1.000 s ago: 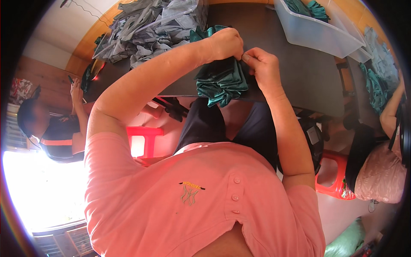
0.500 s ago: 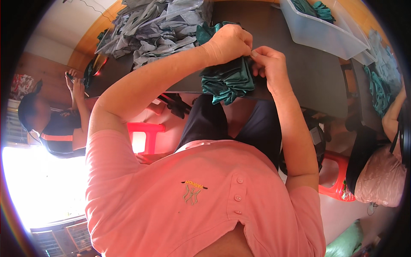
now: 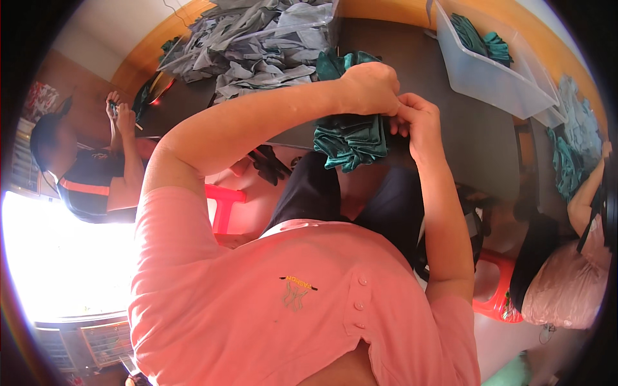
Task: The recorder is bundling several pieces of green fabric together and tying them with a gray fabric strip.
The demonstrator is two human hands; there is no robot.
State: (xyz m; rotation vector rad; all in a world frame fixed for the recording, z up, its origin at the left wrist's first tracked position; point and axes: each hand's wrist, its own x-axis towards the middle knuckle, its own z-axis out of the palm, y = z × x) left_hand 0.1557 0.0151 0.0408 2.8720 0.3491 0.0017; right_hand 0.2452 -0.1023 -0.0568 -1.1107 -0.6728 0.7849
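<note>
A thick bundle of folded dark green velvet-like fabric pieces [image 3: 353, 143] sits at the near edge of the dark table [image 3: 470, 145], its lower end hanging slightly over. Across the top of the bundle lies my left hand [image 3: 372, 88], its fingers closed at the bundle's right side. My right hand [image 3: 420, 122] meets it there, thumb and fingertips pinched together. The fingertips of both hands touch or nearly touch. Whatever is pinched between them is too small or hidden to make out.
Grey fabric pieces [image 3: 270, 48] overflow a clear bin at the back left. A clear plastic tub [image 3: 499, 87] with green pieces stands at the back right. Co-workers sit at left [image 3: 90, 170] and right [image 3: 566, 270]; red stools [image 3: 225, 202] stand below.
The view has shifted, so the scene sits lower in the picture. My fingertips have come closer together at the bundle's side. The bundle stays at the table edge.
</note>
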